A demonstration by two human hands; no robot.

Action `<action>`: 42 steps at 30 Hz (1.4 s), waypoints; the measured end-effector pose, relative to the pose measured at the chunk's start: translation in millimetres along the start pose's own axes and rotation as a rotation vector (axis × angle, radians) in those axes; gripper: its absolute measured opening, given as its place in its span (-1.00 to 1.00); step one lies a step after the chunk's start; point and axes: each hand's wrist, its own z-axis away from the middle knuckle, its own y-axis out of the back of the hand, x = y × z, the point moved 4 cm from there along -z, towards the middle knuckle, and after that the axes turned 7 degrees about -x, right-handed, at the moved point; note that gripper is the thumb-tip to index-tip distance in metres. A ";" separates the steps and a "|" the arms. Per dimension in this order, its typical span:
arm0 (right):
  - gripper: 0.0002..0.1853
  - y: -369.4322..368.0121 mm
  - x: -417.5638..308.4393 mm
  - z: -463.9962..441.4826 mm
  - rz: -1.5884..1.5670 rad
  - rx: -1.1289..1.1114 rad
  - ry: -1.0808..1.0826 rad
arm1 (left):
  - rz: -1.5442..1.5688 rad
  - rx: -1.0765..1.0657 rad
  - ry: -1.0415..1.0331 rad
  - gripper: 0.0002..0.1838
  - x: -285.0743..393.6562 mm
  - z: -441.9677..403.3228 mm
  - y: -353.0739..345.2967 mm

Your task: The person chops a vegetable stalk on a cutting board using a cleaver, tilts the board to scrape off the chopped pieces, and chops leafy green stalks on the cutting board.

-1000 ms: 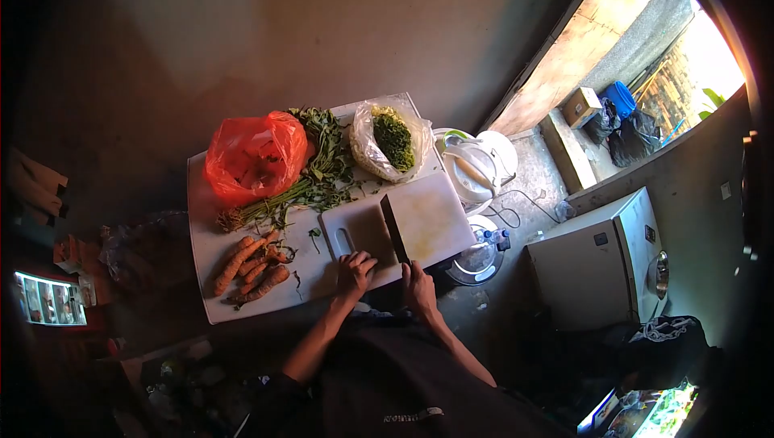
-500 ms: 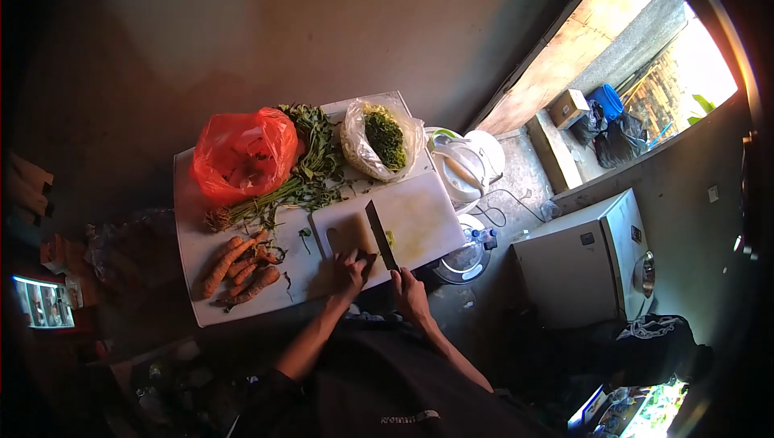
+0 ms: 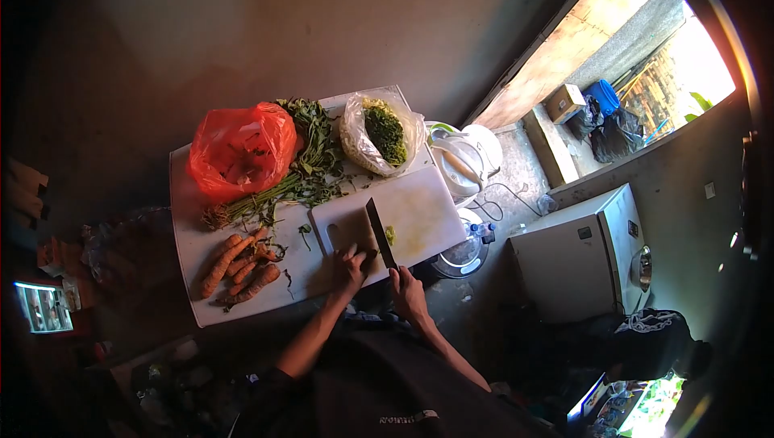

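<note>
My right hand [image 3: 409, 291] is closed around the handle of a knife [image 3: 380, 232] with a broad, dark blade. The blade lies across a white cutting board [image 3: 431, 200], pointing away from me. Left of the blade, my left hand [image 3: 350, 270] rests at the board's near edge with its fingers curled; whatever they may hold is lost in shadow. A small heap of chopped pale-green pieces [image 3: 390, 235] sits just right of the blade. Several carrots [image 3: 238, 267] lie on the table left of the board.
On the white table [image 3: 187, 232] are a red plastic bag [image 3: 242, 152], leafy green stalks [image 3: 310, 156] and a clear bag of chopped greens [image 3: 384, 135]. White appliances [image 3: 459, 165] stand beyond the table's right end. Farther right are a white fridge [image 3: 560, 248] and an open doorway.
The view has shifted very slightly. My left hand's fingers have moved a little at the board's edge; the knife stays in nearly the same place.
</note>
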 end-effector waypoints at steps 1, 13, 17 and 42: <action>-0.66 -0.1 -1.1 0.3 -0.008 0.002 -0.001 | 0.002 -0.013 0.004 -0.76 -1.2 0.2 -0.8; -0.70 -4.9 -15.4 -33.7 0.096 0.006 0.073 | -0.001 -0.064 -0.030 -0.81 0.5 -1.2 0.3; -0.70 1.1 -12.7 -26.3 0.118 -0.057 -0.003 | -0.018 -0.112 0.035 -0.81 -5.1 0.0 -8.4; -0.70 -12.8 -6.0 -14.7 0.051 -0.035 0.010 | -0.027 -0.017 -0.065 -0.83 -18.0 6.1 -17.9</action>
